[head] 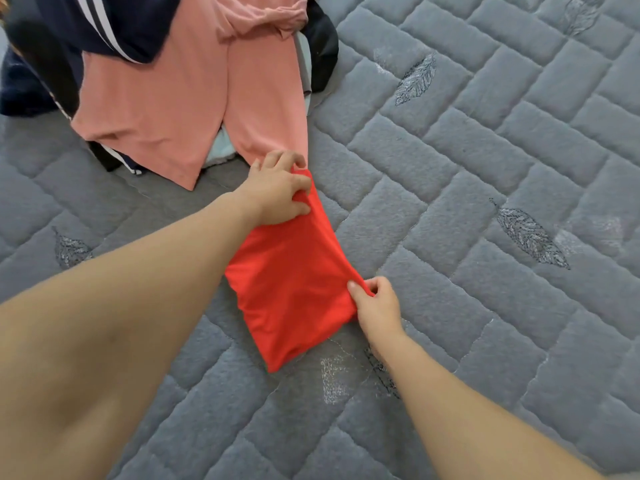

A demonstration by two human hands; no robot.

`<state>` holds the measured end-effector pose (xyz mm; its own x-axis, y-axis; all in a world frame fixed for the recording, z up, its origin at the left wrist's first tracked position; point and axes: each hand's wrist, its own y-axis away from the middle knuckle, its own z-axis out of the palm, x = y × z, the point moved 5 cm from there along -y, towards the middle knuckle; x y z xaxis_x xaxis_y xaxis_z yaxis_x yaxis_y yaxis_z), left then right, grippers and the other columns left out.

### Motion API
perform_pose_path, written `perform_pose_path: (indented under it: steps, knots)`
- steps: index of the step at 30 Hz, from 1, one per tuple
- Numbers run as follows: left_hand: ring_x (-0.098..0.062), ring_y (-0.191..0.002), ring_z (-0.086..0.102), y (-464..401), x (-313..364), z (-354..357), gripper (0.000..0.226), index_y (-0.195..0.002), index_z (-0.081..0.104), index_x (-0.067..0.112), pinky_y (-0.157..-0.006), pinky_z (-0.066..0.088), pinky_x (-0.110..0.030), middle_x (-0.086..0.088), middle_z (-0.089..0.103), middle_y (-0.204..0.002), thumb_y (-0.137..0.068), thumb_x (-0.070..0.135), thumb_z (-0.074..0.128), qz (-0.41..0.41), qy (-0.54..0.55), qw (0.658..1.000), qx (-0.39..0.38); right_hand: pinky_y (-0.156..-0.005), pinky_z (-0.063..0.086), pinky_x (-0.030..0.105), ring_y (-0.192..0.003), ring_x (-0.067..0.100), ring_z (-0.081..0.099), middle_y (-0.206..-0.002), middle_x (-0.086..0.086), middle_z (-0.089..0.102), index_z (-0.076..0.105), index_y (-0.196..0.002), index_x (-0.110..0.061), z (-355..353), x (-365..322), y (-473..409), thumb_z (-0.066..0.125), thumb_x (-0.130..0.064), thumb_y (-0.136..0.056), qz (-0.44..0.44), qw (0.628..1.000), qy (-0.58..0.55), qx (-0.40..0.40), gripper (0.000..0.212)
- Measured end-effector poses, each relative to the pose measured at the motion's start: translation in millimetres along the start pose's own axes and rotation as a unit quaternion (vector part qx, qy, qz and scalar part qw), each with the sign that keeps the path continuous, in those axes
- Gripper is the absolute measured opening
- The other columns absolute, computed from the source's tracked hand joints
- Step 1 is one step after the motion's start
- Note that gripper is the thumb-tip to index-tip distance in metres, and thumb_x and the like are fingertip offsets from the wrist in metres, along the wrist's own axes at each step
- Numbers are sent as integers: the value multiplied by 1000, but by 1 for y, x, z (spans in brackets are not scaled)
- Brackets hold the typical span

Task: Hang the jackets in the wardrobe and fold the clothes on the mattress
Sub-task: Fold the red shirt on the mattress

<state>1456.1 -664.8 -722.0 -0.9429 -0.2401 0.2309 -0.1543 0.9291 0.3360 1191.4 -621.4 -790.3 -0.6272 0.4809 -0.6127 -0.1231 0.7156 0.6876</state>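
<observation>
Head view: red folded garment (291, 285) lying on the grey quilted mattress (485, 168). Left hand (277, 192) is pinching its far corner, fingers curled on the cloth; right hand (375, 303) is pinching its near right corner. Pink garment (166, 109) and navy striped jacket (114, 22) are lying heaped beyond.

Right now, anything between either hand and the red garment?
No. The left hand grips the red garment's far end and the right hand pinches its near right edge; nothing lies between.
</observation>
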Motion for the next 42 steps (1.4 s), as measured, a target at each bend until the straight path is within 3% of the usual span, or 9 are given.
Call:
perform_pose_path:
  steps: [5,10,14,18,24,28,31,37,42]
  knots:
    - [-38,-133,38,-4,0,31,60,-145,36,27,-112,33,-47,-12,30,-148,-91,40,60,-91,121,988,-44,-106,30,38,-124,34,44,-132,16,48,52,-119,-15,5,12,13,72,-47,-82,136,975,14,178,52]
    - [-38,-115,50,17,-11,20,45,-129,52,26,-99,42,-46,-12,46,-125,-90,48,57,-8,-31,998,-48,-99,48,49,-114,34,57,-133,15,51,46,-126,-14,50,32,40,85,-47,-69,337,883,-290,152,76]
    - [-32,-106,55,20,-33,9,46,-107,51,19,-87,44,-40,-2,53,-103,-83,54,68,-52,110,992,-5,-79,57,43,-87,25,68,-103,6,68,62,-107,-14,71,20,33,78,-39,-81,307,871,-377,66,39]
    - [-29,-125,48,37,-66,36,96,-131,45,18,-101,43,-42,-8,53,-130,-60,75,76,-255,184,945,-88,-98,49,42,-102,23,64,-118,5,66,57,-126,-16,47,6,18,61,-27,-95,167,910,-332,183,33]
    - [-16,-82,69,49,-42,46,52,-89,72,19,-75,53,-33,3,72,-86,-67,65,79,-282,349,893,-43,-99,43,36,-111,25,59,-131,7,58,43,-138,-18,-8,-10,-1,46,-35,-102,92,936,-275,201,40]
    - [-11,-86,70,60,22,4,35,-92,71,25,-81,55,-32,8,73,-89,-72,53,80,-255,449,855,43,-83,40,30,-99,23,57,-124,9,59,43,-132,-11,-84,-41,13,47,-31,-103,50,939,-263,216,36]
    - [-11,-90,69,66,90,-52,29,-95,69,29,-81,53,-29,11,72,-92,-76,50,77,-225,494,835,86,-95,45,37,-105,26,59,-123,11,61,46,-127,-10,-164,-76,45,51,-30,-101,15,936,-254,241,33]
    - [-3,-77,60,74,259,-162,24,-86,63,29,-71,45,-24,20,63,-82,-90,53,59,-96,462,874,114,-93,47,38,-108,32,61,-116,13,66,59,-115,-5,-347,-97,162,56,-32,-98,-17,897,-253,363,32]
    - [-25,-110,59,102,434,-226,32,-116,57,24,-92,42,-34,-3,65,-114,-100,49,45,61,443,892,63,-90,43,32,-112,31,60,-118,14,66,60,-120,-6,-479,-60,300,55,-23,-98,-43,821,-298,485,28]
